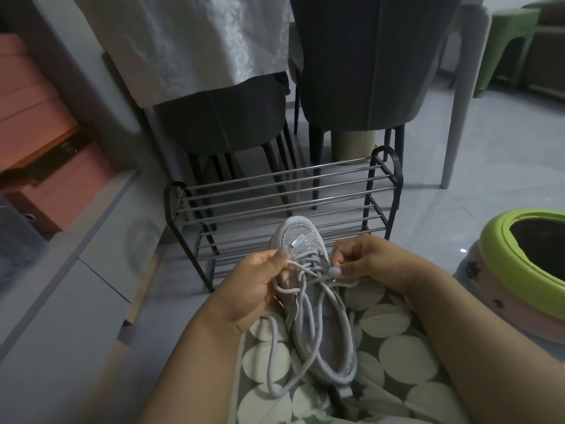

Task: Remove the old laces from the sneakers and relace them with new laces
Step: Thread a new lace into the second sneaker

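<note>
floor (pixel 489 142): pale grey tiles running under everything, looking pretty dim in here

table (pixel 455 117): standing at the back with a white patterned cloth (pixel 195 41) hanging down over it, pale leg showing on the right

chairs (pixel 360 71): two dark grey ones sitting tucked under that table, thin black legs

boxes (pixel 39 117): pinkish ones sitting stacked at the far left, next to a grey cabinet (pixel 61 301)

stool (pixel 507 47): green plastic, sitting way back on the right

round tub thing (pixel 526 276): lime green rim over a pink base, sitting on the floor just right of the person

shoe rack (pixel 281 203): black frame with metal bars, standing right in front of the person's knees

lap (pixel 397 362): person is sitting with a grey fabric with big cream dots lying across it

sneaker (pixel 308 286): light grey, mesh toe pointing away toward the rack, lying on the lap between both hands

lace (pixel 275 347): grey round cord, partly threading through the upper eyelets, long loops trailing down over the lap

left hand (pixel 253 289): its grip is curling around a loop of the lace beside the sneaker's left side

right hand (pixel 357 258): its grip is pinching the lace right at the eyelets on the sneaker's right side, thumb pressing on top
</note>
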